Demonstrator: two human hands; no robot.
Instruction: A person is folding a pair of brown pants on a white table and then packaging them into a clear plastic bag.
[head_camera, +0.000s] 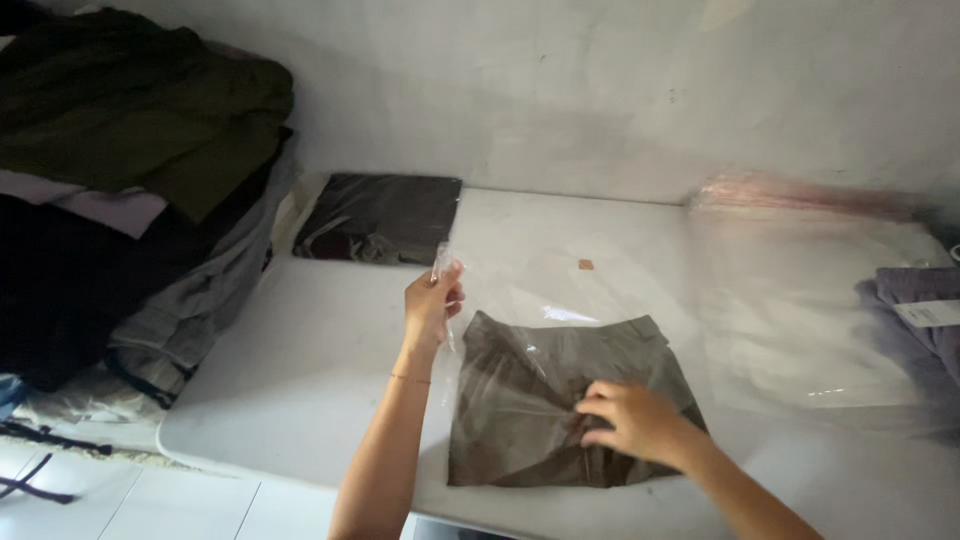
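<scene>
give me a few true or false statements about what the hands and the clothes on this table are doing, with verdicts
1. The left hand pinches an edge of the clear plastic bag. True.
2. The right hand hangs in the air above the table. False: it presses on the folded grey-brown garment.
3. The folded garment lies partly under the clear plastic. True.
4. The dark bagged garment sits at the near table edge. False: it lies at the far side, by the wall.
5. A pile of clothes is stacked to the left of the table. True.
</scene>
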